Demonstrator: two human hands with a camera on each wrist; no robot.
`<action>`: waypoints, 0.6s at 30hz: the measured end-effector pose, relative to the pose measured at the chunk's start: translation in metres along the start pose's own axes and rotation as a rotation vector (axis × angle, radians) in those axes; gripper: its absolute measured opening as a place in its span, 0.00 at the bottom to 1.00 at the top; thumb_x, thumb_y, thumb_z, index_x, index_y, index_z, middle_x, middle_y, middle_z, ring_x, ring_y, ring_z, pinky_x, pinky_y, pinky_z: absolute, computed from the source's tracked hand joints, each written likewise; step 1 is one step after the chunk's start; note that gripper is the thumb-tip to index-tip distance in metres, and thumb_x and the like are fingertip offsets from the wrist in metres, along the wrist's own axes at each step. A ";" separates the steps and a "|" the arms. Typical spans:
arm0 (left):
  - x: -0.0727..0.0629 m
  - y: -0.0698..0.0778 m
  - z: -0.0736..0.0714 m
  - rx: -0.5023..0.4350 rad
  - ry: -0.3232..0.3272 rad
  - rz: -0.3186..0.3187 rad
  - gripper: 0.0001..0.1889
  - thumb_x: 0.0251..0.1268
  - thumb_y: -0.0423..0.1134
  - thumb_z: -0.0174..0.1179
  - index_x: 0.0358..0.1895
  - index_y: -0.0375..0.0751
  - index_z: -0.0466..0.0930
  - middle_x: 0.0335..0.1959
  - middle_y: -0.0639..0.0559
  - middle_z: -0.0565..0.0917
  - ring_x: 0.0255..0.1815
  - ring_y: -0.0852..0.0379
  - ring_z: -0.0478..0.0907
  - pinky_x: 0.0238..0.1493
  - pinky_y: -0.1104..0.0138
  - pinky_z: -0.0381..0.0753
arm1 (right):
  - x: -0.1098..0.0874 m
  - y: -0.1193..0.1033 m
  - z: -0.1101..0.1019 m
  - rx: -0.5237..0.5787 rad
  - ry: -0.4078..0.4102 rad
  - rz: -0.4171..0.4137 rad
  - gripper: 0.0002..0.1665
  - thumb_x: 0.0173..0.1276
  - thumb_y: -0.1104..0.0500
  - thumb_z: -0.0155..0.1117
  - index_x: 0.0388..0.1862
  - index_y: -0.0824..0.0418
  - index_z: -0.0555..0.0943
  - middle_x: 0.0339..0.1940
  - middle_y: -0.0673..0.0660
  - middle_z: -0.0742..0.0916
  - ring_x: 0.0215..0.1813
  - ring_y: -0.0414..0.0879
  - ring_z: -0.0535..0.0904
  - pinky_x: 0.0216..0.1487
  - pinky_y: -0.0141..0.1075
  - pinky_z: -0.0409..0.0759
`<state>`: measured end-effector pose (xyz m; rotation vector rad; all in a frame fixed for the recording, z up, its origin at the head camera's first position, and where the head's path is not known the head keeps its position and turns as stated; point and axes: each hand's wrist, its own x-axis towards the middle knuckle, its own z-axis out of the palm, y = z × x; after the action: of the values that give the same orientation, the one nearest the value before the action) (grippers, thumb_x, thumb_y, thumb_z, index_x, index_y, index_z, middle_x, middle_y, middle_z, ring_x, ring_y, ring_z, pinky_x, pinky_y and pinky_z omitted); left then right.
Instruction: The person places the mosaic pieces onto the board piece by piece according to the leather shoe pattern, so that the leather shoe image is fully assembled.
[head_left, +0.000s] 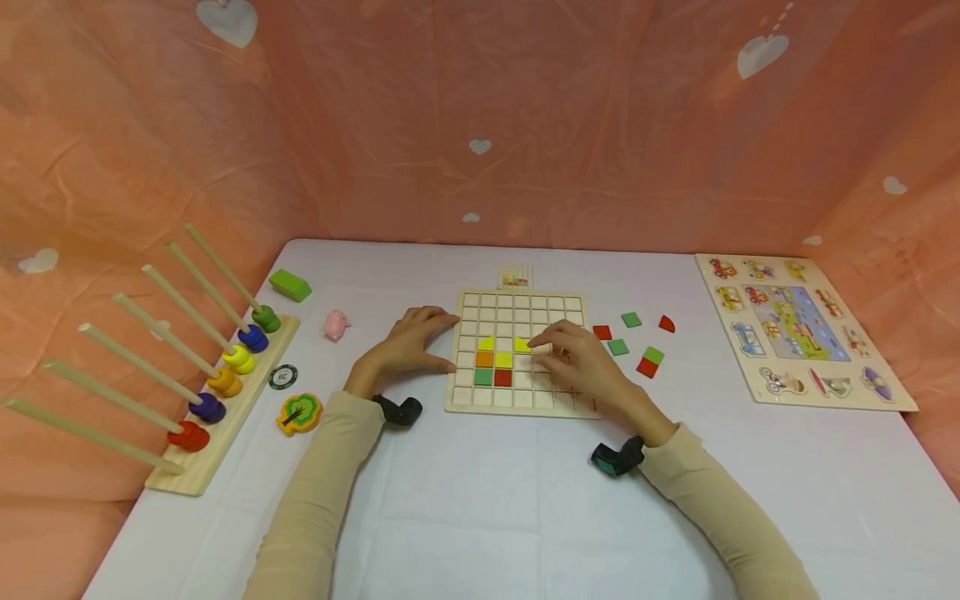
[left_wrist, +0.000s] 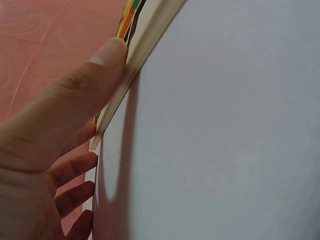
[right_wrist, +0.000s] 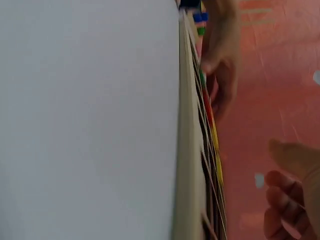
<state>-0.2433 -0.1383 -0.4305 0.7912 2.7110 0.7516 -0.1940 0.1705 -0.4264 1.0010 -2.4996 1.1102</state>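
Observation:
A wooden grid board (head_left: pixel 465 398) lies on the table, with a small cluster of coloured tiles in its left half. Yellow pieces, an orange tile (head_left: pixel 485 359), a green tile (head_left: pixel 483 377) and a red tile (head_left: pixel 502 378) sit in its squares. My left hand (head_left: pixel 411 342) rests along the board's left edge; its thumb (left_wrist: pixel 107 55) touches the rim in the left wrist view. Over the board, my right hand (head_left: pixel 581 358) has its fingertips beside a yellow piece (head_left: pixel 522 344). Nothing shows between its thumb and fingers in the right wrist view.
Loose red and green pieces (head_left: pixel 632 319) lie right of the board. A small pattern card (head_left: pixel 515 277) is behind it. A picture puzzle (head_left: pixel 787 333) lies far right. At left stand a peg stacker (head_left: pixel 217 425), a green block (head_left: pixel 290 285), a pink pig (head_left: pixel 336 324) and a tree piece (head_left: pixel 300 414).

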 end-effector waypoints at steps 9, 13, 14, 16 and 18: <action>0.001 -0.002 0.000 -0.001 -0.003 -0.003 0.45 0.46 0.55 0.70 0.69 0.48 0.62 0.68 0.44 0.60 0.67 0.46 0.52 0.65 0.49 0.52 | -0.011 0.025 -0.046 -0.108 0.086 0.052 0.15 0.53 0.68 0.71 0.42 0.64 0.83 0.37 0.59 0.82 0.29 0.43 0.73 0.30 0.37 0.74; 0.002 -0.003 0.000 -0.001 -0.002 -0.009 0.44 0.46 0.55 0.70 0.69 0.49 0.62 0.68 0.45 0.60 0.68 0.46 0.52 0.66 0.49 0.52 | -0.016 0.037 -0.058 -0.142 0.110 0.117 0.16 0.53 0.69 0.71 0.43 0.64 0.83 0.38 0.60 0.83 0.30 0.44 0.73 0.30 0.34 0.74; 0.002 -0.003 0.001 -0.001 -0.003 -0.011 0.44 0.46 0.55 0.70 0.69 0.49 0.62 0.68 0.45 0.60 0.68 0.46 0.52 0.66 0.49 0.52 | -0.017 0.041 -0.059 -0.149 0.110 0.133 0.16 0.53 0.68 0.70 0.43 0.64 0.83 0.39 0.60 0.83 0.30 0.44 0.73 0.30 0.34 0.74; 0.002 -0.003 0.001 -0.001 -0.004 -0.010 0.44 0.46 0.55 0.70 0.69 0.50 0.62 0.68 0.45 0.60 0.68 0.46 0.52 0.66 0.50 0.52 | -0.019 0.046 -0.061 -0.153 0.097 0.169 0.16 0.54 0.68 0.70 0.44 0.65 0.83 0.40 0.61 0.83 0.32 0.45 0.74 0.32 0.34 0.74; 0.002 -0.003 0.002 -0.003 -0.005 -0.007 0.44 0.46 0.55 0.70 0.69 0.49 0.62 0.68 0.45 0.60 0.68 0.46 0.52 0.66 0.50 0.52 | -0.021 0.051 -0.062 -0.159 0.076 0.202 0.16 0.55 0.67 0.70 0.44 0.66 0.82 0.42 0.61 0.83 0.34 0.48 0.75 0.35 0.37 0.74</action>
<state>-0.2457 -0.1385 -0.4333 0.7817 2.7057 0.7512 -0.2171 0.2502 -0.4223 0.6641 -2.6224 0.9631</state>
